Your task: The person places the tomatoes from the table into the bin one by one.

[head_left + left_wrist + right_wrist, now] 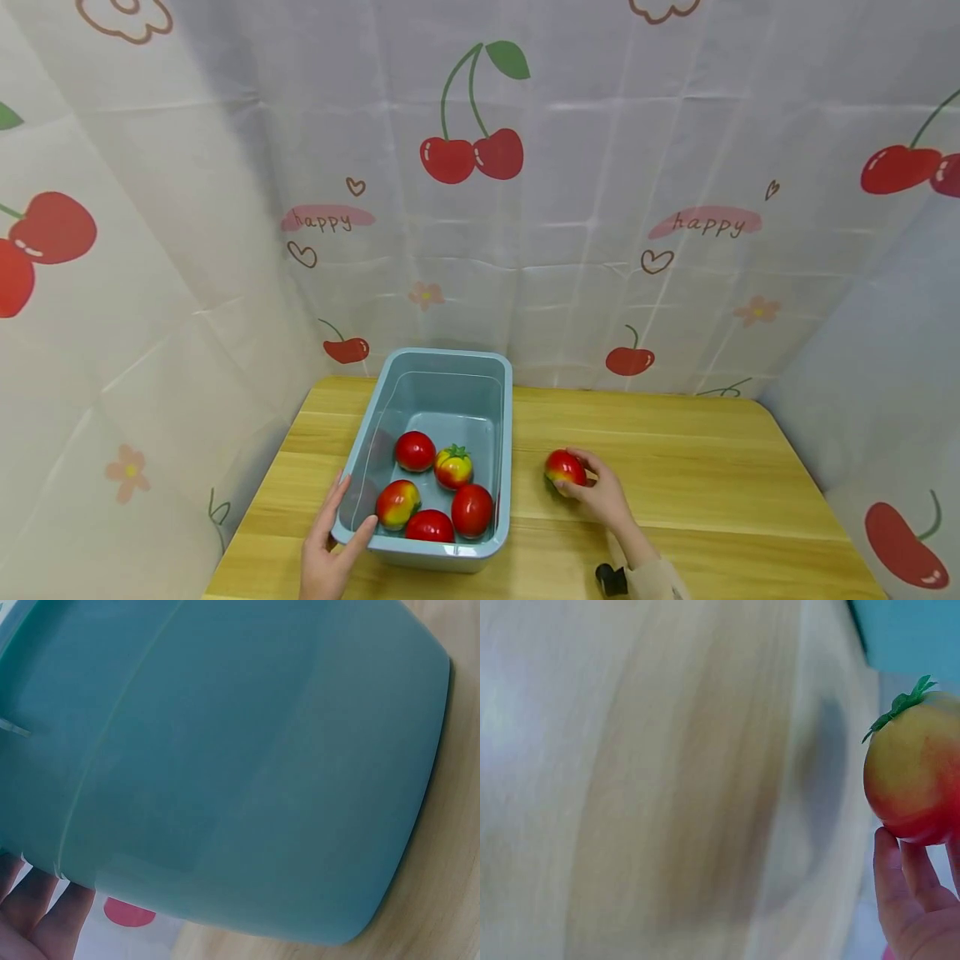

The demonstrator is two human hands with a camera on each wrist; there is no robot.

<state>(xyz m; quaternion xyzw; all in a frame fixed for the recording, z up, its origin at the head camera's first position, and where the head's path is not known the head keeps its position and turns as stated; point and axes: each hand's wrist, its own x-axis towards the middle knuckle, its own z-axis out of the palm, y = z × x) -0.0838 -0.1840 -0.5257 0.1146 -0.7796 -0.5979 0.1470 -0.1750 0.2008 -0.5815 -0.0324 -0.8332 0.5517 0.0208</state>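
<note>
My right hand grips a red and yellow toy tomato to the right of a blue-grey plastic bin. In the right wrist view the tomato shows its green leafy top, and fingertips press against its red side. A shadow lies on the tabletop beside it. At the bin's front left corner rests my left hand, thumb by the front rim and fingers along the left side. The left wrist view shows those straight fingers against the bin wall; their tips are hidden.
Several red or red-yellow tomatoes, such as the red tomato, lie in the bin's near half. The wooden table meets a cherry-print curtain at the back. A small black object sits at the right sleeve.
</note>
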